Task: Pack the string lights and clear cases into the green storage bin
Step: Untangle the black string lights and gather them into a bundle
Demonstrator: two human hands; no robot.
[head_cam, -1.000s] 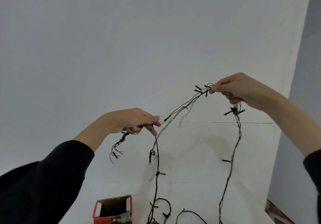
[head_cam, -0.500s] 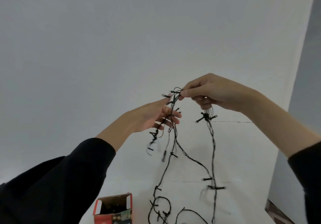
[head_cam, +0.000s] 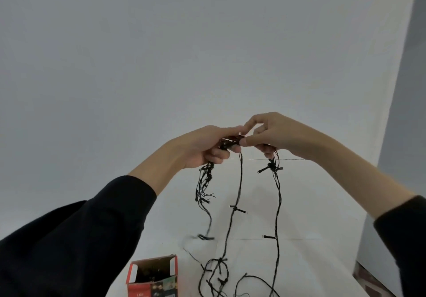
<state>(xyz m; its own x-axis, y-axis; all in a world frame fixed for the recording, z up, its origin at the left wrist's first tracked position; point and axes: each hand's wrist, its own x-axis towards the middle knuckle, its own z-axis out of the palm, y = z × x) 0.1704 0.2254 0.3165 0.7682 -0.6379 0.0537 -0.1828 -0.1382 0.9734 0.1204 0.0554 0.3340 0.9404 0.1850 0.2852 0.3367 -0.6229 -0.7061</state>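
Note:
A black string of lights [head_cam: 239, 188] hangs from both raised hands down to the white table, where its loose end lies in loops. My left hand [head_cam: 205, 147] grips a gathered bundle of the string, with short strands dangling below its palm. My right hand [head_cam: 274, 135] meets it fingertip to fingertip and pinches the string at the bundle, and another strand hangs from under its fingers. No green bin or clear cases appear in the head view.
An open red cardboard box [head_cam: 153, 276] stands on the white table [head_cam: 311, 216] at the bottom, left of the hanging strands. A white wall fills the background. The table's right edge [head_cam: 359, 264] runs along a grey floor.
My hands have come together from far apart. The left hand has closed round a gathered bundle of string, and the span stretched between the hands has folded into hanging loops.

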